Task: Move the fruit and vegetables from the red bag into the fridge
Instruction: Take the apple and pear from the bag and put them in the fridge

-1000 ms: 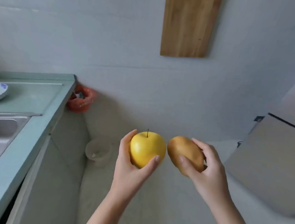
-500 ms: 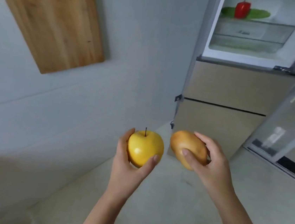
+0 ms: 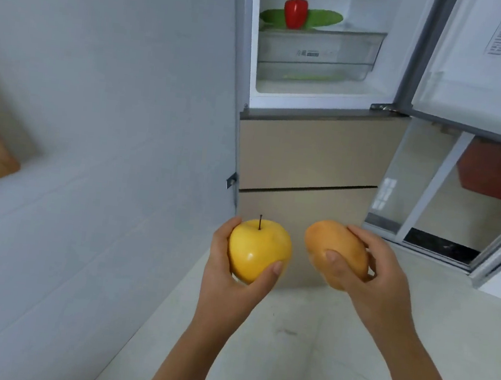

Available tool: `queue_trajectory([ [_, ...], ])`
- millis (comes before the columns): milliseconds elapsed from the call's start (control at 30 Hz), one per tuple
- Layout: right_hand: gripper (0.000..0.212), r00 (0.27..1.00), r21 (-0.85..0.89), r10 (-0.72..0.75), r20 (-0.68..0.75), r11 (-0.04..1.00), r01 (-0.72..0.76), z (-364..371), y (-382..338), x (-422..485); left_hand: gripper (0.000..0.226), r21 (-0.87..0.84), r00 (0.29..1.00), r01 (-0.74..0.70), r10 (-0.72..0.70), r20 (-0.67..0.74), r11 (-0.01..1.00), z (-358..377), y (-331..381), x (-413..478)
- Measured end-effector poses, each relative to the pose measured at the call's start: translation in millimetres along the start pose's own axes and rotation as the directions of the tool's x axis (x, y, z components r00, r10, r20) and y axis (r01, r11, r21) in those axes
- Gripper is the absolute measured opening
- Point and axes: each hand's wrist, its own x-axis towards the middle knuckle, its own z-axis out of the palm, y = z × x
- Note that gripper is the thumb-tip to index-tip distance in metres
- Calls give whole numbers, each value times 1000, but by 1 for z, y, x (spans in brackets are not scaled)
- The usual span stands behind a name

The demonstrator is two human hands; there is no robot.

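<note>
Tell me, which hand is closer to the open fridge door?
Right. The right hand, holding the mango, sits below the door; the left hand, holding the apple, is farther left.

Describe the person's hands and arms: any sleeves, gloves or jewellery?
The left hand and right hand wear no gloves, rings, watch or bracelet. No sleeves show: both arms are bare to the frame's bottom edge. The visible thumbnails look short and unpainted.

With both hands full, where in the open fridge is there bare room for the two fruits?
The shelf is bare at its right, between the green leaf and the fridge wall. Middle and left are crowded: the red pepper stands there with the leaf. The left hand grips the yellow apple, the right hand the brown fruit.
</note>
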Motion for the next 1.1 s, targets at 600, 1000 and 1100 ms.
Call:
queue_trajectory([
  [600,47,992,-48,-128,8,991,128,-35,74,274,70,28,994,-107,108,-26,994,159,-4,231],
  [1000,47,986,-109,-158,-49,982,151,2,97,438,74,-42,975,-191,195,108,981,203,-15,412],
  [1100,47,978,-100,-180,-103,981,169,12,92,489,72,-69,965,-230,237,110,971,212,-16,465],
])
